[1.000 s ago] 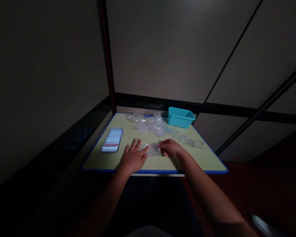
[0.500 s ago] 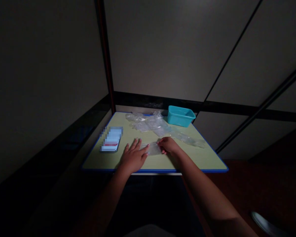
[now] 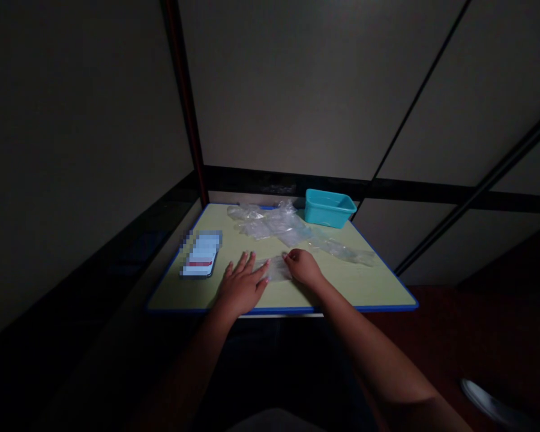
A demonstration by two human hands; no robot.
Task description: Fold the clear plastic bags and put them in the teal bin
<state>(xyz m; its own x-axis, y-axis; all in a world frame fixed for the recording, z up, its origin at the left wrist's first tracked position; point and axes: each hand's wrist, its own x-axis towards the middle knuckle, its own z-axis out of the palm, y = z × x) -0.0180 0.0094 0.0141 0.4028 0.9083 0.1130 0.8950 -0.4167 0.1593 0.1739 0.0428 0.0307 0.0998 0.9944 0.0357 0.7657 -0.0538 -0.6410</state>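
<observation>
A clear plastic bag lies flat on the small table near its front edge. My left hand is spread open, palm down, with its thumb side resting on the bag's left end. Pinched at the bag's right end are the fingers of my right hand, closed on the plastic. Just beyond the hands lies a loose pile of crumpled clear plastic bags. Another clear bag stretches from that pile toward the table's right edge.
A turquoise plastic basket stands at the table's back right corner. At the left lies a phone with a lit, blurred screen. The table has a blue rim and stands against wall panels. A pale shoe shows on the floor, lower right.
My right hand has moved slightly left with the bag's end, and the plastic there looks more gathered. The left hand stays spread on the bag. The view has shifted slightly.
</observation>
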